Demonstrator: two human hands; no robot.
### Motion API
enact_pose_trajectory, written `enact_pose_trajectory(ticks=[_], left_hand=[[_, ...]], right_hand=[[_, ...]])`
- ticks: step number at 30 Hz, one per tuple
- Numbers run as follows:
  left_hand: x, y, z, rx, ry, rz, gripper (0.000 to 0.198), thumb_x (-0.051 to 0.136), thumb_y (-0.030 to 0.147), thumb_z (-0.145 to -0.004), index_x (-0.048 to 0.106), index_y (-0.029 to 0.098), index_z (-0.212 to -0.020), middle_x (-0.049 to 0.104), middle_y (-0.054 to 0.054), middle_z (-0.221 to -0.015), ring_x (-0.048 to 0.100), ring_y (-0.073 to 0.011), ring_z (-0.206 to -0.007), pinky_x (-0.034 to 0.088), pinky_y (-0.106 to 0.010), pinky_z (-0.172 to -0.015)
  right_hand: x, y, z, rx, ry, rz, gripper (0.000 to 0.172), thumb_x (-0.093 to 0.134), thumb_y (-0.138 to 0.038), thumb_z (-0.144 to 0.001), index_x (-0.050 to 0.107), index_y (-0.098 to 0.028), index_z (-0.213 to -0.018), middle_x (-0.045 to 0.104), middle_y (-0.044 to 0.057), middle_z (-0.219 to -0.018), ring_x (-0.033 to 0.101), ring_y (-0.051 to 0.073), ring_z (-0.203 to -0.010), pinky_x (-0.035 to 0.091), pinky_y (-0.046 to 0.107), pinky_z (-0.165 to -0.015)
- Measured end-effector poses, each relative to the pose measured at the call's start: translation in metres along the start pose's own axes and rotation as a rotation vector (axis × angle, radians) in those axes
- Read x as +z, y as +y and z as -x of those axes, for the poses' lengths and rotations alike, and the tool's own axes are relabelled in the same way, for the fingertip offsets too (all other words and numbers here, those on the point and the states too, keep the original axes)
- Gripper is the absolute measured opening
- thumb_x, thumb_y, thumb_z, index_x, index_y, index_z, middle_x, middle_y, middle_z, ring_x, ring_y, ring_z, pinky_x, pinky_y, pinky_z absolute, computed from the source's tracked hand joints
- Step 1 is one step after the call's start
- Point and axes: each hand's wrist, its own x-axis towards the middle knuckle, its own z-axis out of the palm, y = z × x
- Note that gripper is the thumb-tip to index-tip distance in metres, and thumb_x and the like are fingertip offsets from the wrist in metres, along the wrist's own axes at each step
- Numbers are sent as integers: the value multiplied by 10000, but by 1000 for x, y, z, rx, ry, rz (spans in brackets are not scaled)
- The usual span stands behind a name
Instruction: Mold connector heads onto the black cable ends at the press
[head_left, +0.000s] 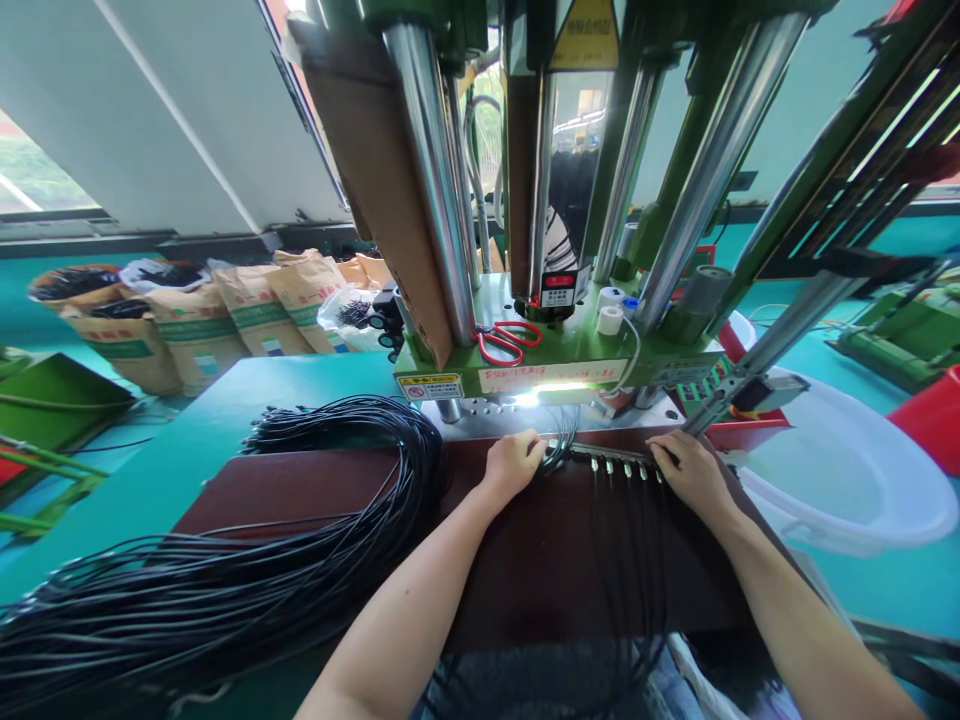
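My left hand [514, 463] is closed on the left end of a narrow metal bar [607, 458] that carries a row of black cable ends. My right hand [690, 468] grips the bar's right end with curled fingers. The bar lies on a dark brown mat [540, 560], just in front of the lit opening of a green press machine [555, 375]. Several black cables [630, 560] run from the bar back toward me. A large bundle of black cables [247, 580] lies on the mat and table to my left.
Red-handled scissors [508, 340] and white tape rolls [610, 318] sit on the machine's green ledge. A white plastic basin [855, 470] stands at the right, a red bin [934, 415] beyond it. Brown paper sacks [202, 320] line the floor at the back left.
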Motion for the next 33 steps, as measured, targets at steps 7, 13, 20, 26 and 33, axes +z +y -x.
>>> enact_pose_trajectory(ticks=[7, 13, 20, 26, 33], left_hand=[[0, 0, 0, 12, 7, 8, 294, 415, 395, -826, 612, 207, -715, 620, -6, -647, 560, -139, -635, 292, -226, -569], [-1, 0, 0, 11, 4, 11, 296, 416, 394, -827, 618, 206, -720, 621, -6, -646, 553, -137, -625, 296, -225, -571], [-1, 0, 0, 12, 3, 14, 289, 421, 386, -826, 623, 209, -718, 628, -7, -653, 566, -142, -640, 300, -227, -576], [-1, 1, 0, 15, 11, 10, 289, 419, 389, -823, 614, 210, -707, 620, -6, -641, 556, -139, -623, 289, -227, -563], [-2, 2, 0, 5, -5, 14, 288, 415, 383, -825, 620, 210, -722, 630, -8, -662, 558, -139, -643, 294, -227, -575]], right_hand=[[-1, -2, 0, -2, -1, -6, 257, 405, -274, -854, 643, -178, -831, 630, 66, -826, 591, 223, -812, 459, 352, -763], [-3, -2, 1, 6, 1, 0, 259, 411, -279, -850, 647, -173, -828, 628, 70, -825, 592, 228, -811, 462, 353, -751], [-2, -2, 0, 2, -3, -1, 258, 408, -273, -852, 646, -176, -828, 629, 65, -821, 591, 222, -801, 463, 350, -746], [-3, -2, 0, -4, -8, -5, 247, 411, -265, -849, 642, -180, -824, 629, 63, -817, 590, 217, -798, 461, 350, -757], [-1, -1, 0, -4, 0, -4, 248, 410, -268, -848, 640, -179, -824, 635, 70, -828, 590, 223, -809, 461, 362, -774]])
